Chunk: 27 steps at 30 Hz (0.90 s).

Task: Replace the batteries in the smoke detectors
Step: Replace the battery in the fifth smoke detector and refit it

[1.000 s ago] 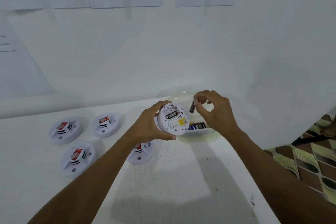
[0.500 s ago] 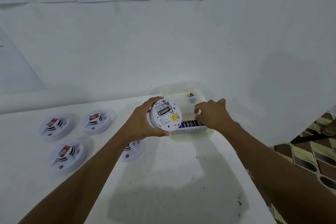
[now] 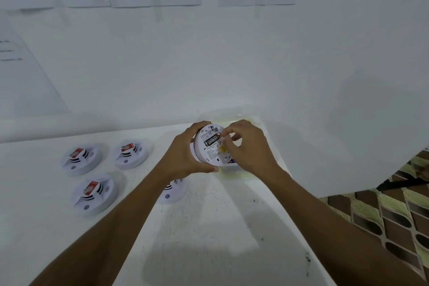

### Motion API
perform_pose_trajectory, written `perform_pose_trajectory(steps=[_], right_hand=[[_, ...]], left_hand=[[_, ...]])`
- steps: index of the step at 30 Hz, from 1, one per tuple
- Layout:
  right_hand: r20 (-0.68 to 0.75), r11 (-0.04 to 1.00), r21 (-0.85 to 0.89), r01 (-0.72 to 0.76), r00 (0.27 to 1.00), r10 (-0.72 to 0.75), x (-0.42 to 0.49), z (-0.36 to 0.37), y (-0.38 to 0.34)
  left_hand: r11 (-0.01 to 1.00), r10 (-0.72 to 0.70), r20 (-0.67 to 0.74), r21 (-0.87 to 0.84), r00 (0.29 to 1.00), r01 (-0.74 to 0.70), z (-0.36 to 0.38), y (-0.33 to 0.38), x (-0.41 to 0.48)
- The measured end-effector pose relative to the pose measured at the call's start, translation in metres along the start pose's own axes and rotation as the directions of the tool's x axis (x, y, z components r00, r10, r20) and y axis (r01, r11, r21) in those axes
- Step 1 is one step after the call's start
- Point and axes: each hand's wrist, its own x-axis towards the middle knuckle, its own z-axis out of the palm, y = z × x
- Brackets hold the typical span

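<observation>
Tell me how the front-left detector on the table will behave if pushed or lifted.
The detector lies flat on a wide round base, so it should slide on the table, not tip or roll. Its white shell looks like hard plastic: probably stiff and light. The raised centre likely offers a grip.

Both forearms outstretched, left hand [image 3: 185, 154] curled, right hand [image 3: 251, 150] fingertips pinched.

The right hand [image 3: 248, 148] and held detector [image 3: 209, 148] hide most of the battery box [image 3: 228, 115] and whatever the fingertips [image 3: 224, 133] perhaps pinch. The left forearm [image 3: 130, 206] half-covers another detector [image 3: 171, 194].
</observation>
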Motion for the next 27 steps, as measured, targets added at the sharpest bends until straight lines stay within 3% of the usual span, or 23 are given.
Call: perform_pose_trajectory(steps=[4,7,11,15,21,27], right_hand=[[-0.051,0.971,0.161,-0.174,0.981,0.185,-0.001,0.016,-0.02],[-0.009,0.893,0.318,-0.318,0.941,0.339,-0.002,0.025,-0.032],[0.035,0.807,0.399,-0.435,0.887,0.461,0.003,0.028,-0.041],[-0.027,0.821,0.417,-0.39,0.898,0.44,0.006,0.033,-0.045],[-0.245,0.958,0.173,-0.228,0.932,0.266,0.009,0.04,-0.044],[-0.271,0.914,0.391,-0.105,0.936,0.224,0.012,0.027,-0.039]], left_hand=[[1.0,0.023,-0.046,-0.02,0.999,-0.024,-0.006,-0.003,-0.007],[0.999,0.03,-0.04,-0.011,0.999,-0.03,-0.011,-0.005,-0.009],[0.999,0.03,-0.009,0.033,1.0,-0.029,-0.02,-0.008,-0.009],[0.999,0.035,-0.027,0.02,0.999,-0.034,-0.026,-0.014,-0.007],[0.995,0.048,-0.011,0.087,0.999,-0.046,-0.019,-0.016,0.001],[0.998,0.033,-0.028,0.055,0.999,-0.032,-0.018,-0.017,0.007]])
